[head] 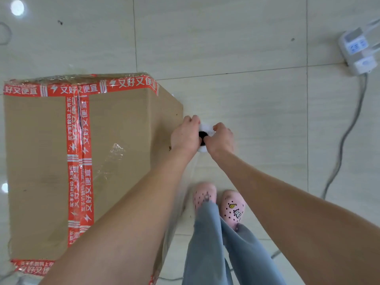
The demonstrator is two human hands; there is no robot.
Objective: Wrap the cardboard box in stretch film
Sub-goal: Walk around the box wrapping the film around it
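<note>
A large cardboard box (pixel 41 161) with red printed tape stands on the tiled floor at the left. Crinkled clear film lies over its top and far edge. Just off the box's right side, both hands grip a stretch film roll (pixel 205 128), white with a dark core hole. My left hand (pixel 185 136) holds the roll's left side, next to the box's right wall. My right hand (pixel 221 138) holds its right side. A faint sheet of film runs from the roll down along the box's right side.
My feet in pink clogs (pixel 218 202) and grey trousers stand right of the box. A white power strip (pixel 357 52) lies at the far right, its grey cable (pixel 345 136) trailing across the floor tiles toward me.
</note>
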